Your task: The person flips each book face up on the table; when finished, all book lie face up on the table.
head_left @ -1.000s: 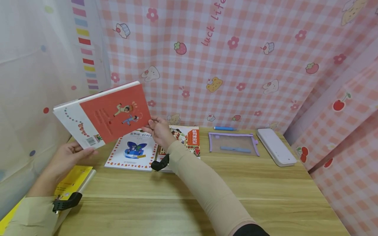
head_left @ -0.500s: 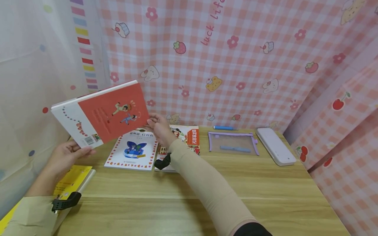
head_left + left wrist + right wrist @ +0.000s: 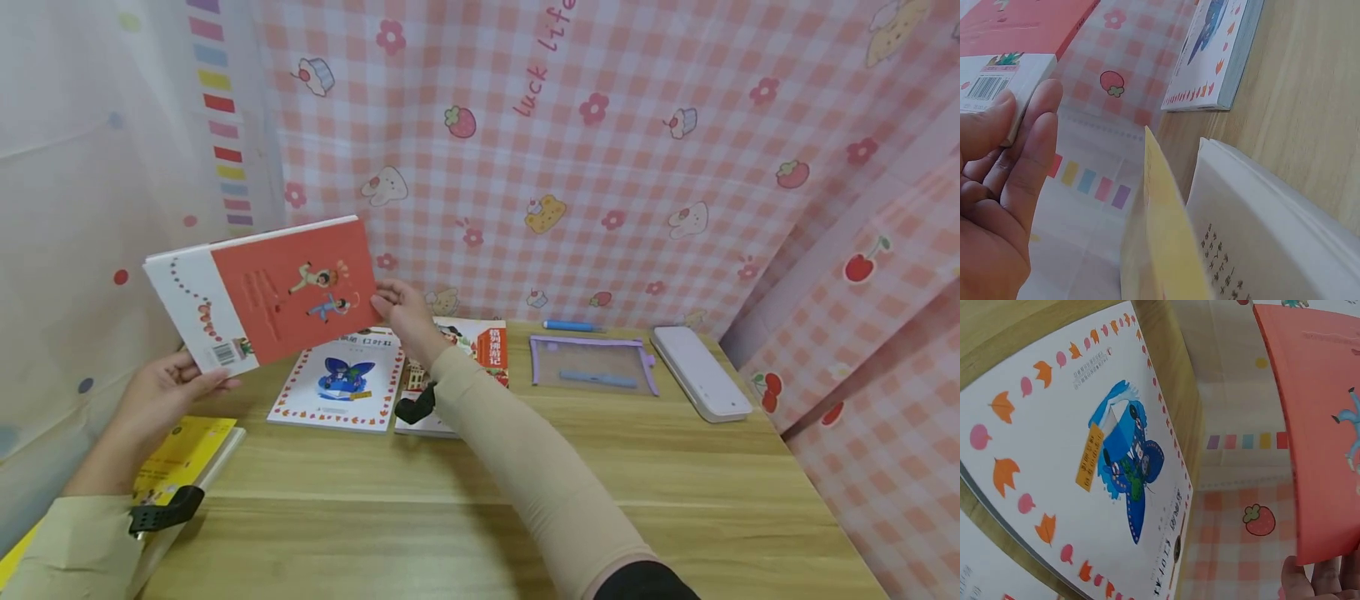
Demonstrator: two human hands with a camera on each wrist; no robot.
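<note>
Book (image 3: 296, 292) up in the air, gripped only near its margins

The left hand (image 3: 161, 396) pinches a corner by the barcode (image 3: 225, 354), thumb in front, while the right hand (image 3: 411, 323) holds the right-hand edge; the book tilts clear of the table (image 3: 637, 492). With so little cover gripped, I judge that a slip at 1 side could swing it down onto the butterfly book (image 3: 345, 379) and shove that into the illustrated book (image 3: 491, 346) just beside it. The yellow book (image 3: 180, 458) is a 2nd worry (its cover stands away from the pages in the left wrist view): a dropping left sleeve (image 3: 75, 542) might catch and crease it
</note>
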